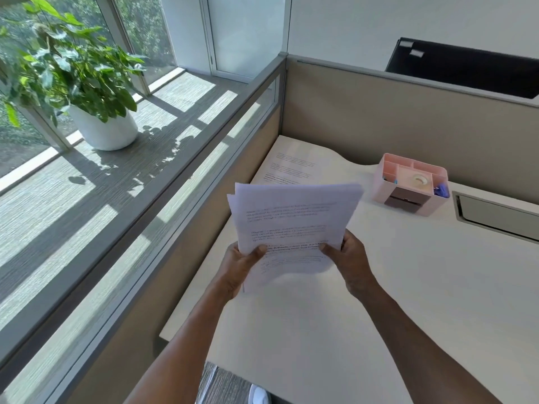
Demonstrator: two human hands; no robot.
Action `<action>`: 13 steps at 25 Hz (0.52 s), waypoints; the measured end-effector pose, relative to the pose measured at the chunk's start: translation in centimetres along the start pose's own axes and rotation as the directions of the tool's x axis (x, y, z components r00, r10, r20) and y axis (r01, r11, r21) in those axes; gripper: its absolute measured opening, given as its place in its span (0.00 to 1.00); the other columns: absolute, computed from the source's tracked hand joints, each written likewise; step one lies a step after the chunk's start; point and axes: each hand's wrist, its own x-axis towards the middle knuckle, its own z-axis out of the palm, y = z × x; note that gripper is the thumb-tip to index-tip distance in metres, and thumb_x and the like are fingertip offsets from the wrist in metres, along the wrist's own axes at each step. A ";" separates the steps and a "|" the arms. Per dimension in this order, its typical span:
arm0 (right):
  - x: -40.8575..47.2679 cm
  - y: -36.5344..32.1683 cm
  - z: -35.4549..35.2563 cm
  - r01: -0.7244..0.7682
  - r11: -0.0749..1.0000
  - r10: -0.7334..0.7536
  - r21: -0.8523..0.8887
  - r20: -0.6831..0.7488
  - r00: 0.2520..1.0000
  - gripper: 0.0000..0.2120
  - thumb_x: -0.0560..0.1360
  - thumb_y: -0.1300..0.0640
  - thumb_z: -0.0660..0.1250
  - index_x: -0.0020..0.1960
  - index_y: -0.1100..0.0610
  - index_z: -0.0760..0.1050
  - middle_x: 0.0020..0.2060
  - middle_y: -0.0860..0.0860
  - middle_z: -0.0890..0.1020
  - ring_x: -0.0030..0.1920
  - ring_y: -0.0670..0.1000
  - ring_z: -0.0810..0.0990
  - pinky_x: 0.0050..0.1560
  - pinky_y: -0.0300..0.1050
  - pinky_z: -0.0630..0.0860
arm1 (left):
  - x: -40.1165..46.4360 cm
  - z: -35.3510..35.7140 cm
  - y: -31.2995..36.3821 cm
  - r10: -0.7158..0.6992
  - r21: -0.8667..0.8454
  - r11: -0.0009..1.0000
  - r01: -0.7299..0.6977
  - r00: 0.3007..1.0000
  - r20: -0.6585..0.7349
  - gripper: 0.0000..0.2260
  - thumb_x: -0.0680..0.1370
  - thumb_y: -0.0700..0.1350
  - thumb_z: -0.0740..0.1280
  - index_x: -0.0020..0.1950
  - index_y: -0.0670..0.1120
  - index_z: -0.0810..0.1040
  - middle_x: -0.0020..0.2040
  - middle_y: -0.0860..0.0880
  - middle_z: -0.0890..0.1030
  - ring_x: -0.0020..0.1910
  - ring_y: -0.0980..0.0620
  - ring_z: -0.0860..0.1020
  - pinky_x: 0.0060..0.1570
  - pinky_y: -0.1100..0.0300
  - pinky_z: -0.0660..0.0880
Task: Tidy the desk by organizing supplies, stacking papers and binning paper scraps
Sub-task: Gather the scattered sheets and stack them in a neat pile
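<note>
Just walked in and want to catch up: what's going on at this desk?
A person is tidying papers. The left hand and right hand grip a sheaf of printed papers by its lower edge, held up above the white desk. Another printed sheet lies flat in the far corner. A pink organizer holding tape and small supplies stands to the right.

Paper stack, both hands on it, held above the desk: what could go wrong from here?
1. The paper stack is uneven, its top corners fanned out; the left hand and right hand grip only its lower edge, so a sheet could slip out.
2. Another printed sheet lies in the far desk corner; setting the stack down carelessly might leave two piles, not one.
3. The pink organizer stands close on the right; a wide swing could knock it.
</note>
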 end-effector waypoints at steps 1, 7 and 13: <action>-0.2 0.0 0.0 0.018 0.999 -0.019 -0.030 -0.018 1.000 0.15 0.71 0.62 0.76 0.55 0.53 0.79 0.50 0.49 0.86 0.49 0.49 0.84 0.46 0.41 0.81 | 0.1 0.2 -0.1 0.010 0.018 1.000 -0.010 1.000 -0.004 0.15 0.72 0.43 0.75 0.58 0.45 0.84 0.57 0.43 0.85 0.56 0.44 0.84 0.51 0.54 0.82; -1.2 -0.1 0.7 0.062 0.985 -0.077 -0.162 -0.091 0.993 0.13 0.69 0.56 0.77 0.53 0.52 0.79 0.47 0.48 0.86 0.48 0.51 0.85 0.47 0.51 0.83 | -0.1 1.3 -1.1 0.013 0.090 0.996 -0.008 0.999 -0.048 0.16 0.69 0.44 0.77 0.56 0.45 0.84 0.52 0.45 0.87 0.54 0.41 0.84 0.50 0.52 0.83; -1.8 -0.3 1.9 0.084 0.984 -0.116 -0.157 -0.213 0.970 0.17 0.67 0.52 0.76 0.53 0.55 0.79 0.47 0.49 0.86 0.47 0.50 0.85 0.46 0.48 0.82 | 0.0 1.9 -0.4 0.077 0.068 0.995 -0.073 0.995 -0.064 0.11 0.69 0.44 0.78 0.50 0.53 0.87 0.52 0.47 0.87 0.50 0.46 0.85 0.45 0.55 0.82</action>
